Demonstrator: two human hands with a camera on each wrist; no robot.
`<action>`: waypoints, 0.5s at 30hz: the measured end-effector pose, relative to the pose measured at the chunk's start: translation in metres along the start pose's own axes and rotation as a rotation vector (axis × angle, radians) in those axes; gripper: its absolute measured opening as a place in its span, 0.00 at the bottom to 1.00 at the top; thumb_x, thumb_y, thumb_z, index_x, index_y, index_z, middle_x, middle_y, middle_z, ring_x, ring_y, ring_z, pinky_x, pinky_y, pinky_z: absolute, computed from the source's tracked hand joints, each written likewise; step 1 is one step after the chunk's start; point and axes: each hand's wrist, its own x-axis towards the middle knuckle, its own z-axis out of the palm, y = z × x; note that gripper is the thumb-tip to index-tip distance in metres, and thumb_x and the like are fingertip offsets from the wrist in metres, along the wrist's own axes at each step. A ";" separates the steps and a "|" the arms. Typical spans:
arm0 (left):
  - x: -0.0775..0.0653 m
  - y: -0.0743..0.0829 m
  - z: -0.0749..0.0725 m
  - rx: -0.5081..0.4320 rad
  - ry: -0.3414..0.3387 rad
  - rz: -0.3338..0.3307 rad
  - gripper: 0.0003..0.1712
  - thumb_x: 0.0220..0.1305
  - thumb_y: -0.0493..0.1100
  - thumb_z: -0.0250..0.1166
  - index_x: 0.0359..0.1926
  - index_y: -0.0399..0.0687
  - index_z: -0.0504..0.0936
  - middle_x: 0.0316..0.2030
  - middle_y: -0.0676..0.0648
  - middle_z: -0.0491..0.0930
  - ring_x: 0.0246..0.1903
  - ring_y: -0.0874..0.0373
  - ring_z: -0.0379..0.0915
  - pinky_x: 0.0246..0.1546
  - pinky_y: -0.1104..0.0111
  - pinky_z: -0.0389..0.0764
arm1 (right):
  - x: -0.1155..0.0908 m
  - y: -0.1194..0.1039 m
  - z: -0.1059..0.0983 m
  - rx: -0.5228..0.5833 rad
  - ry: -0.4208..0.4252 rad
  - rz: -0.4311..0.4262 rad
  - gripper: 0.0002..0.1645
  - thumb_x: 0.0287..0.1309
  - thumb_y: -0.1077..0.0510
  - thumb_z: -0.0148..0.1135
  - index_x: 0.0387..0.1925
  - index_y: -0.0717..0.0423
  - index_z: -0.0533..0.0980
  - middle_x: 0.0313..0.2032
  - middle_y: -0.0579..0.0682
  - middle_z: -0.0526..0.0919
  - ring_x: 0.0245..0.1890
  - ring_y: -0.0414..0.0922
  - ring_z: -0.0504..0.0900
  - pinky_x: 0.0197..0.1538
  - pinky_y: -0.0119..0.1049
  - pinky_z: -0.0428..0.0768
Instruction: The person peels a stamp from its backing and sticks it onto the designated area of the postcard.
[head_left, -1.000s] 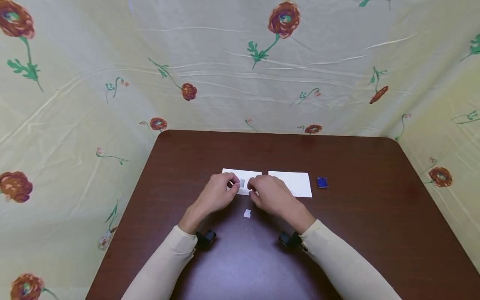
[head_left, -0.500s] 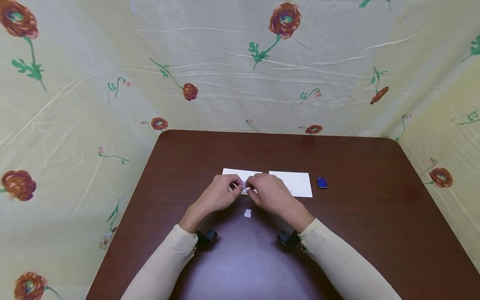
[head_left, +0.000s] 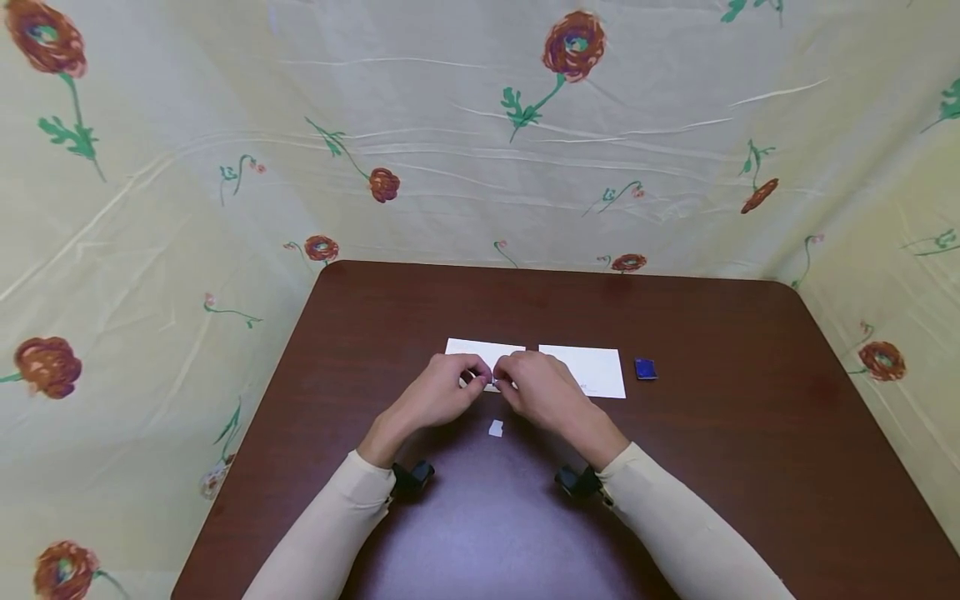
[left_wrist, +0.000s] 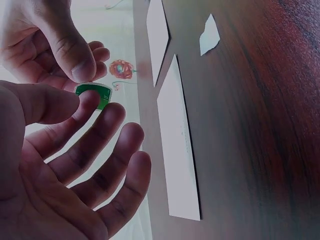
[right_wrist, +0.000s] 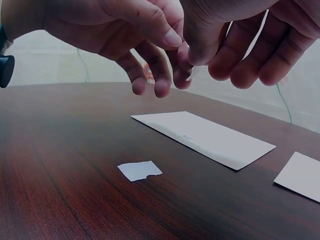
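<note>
My left hand (head_left: pixel 442 390) pinches a small green stamp (left_wrist: pixel 103 93) between thumb and index finger, its other fingers spread in the left wrist view. The stamp has a pale scalloped edge. My right hand (head_left: pixel 542 387) meets it from the other side, thumb and fingertips at the stamp's upper edge. In the right wrist view the fingers hide most of the stamp. Both hands are raised over the near edge of the left white envelope-like rectangle (head_left: pixel 468 345). That rectangle carries a faint small print.
A second white rectangle (head_left: pixel 592 371) lies to the right, with a small blue square (head_left: pixel 646 369) beyond it. Nearer to me is a torn white paper scrap (head_left: pixel 496 428). All lie on a dark brown table (head_left: pixel 390 308), bordered by a flowered curtain (head_left: pixel 450 108).
My left hand has moved slightly right, narrowing the gap to the right hand, and the fingertips now come together at the stamp. The flat things on the table stay put.
</note>
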 end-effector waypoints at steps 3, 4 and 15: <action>-0.001 -0.001 0.000 -0.013 -0.002 0.000 0.08 0.67 0.40 0.61 0.39 0.48 0.87 0.34 0.51 0.87 0.36 0.59 0.81 0.37 0.68 0.78 | 0.000 0.000 0.000 0.000 0.011 0.009 0.04 0.62 0.56 0.64 0.30 0.45 0.80 0.24 0.38 0.78 0.22 0.36 0.72 0.26 0.32 0.73; -0.001 -0.002 0.000 -0.017 0.002 0.000 0.08 0.68 0.40 0.61 0.40 0.47 0.87 0.34 0.50 0.87 0.36 0.59 0.81 0.37 0.68 0.79 | 0.000 0.000 0.000 0.004 0.014 0.015 0.05 0.62 0.56 0.63 0.29 0.45 0.80 0.24 0.38 0.77 0.22 0.36 0.71 0.26 0.32 0.72; -0.001 -0.006 -0.001 -0.033 0.074 -0.006 0.03 0.66 0.41 0.65 0.37 0.52 0.85 0.32 0.55 0.85 0.34 0.60 0.82 0.36 0.69 0.81 | 0.000 0.004 -0.001 0.123 0.013 0.060 0.04 0.61 0.55 0.63 0.32 0.45 0.83 0.24 0.37 0.78 0.21 0.36 0.71 0.27 0.31 0.71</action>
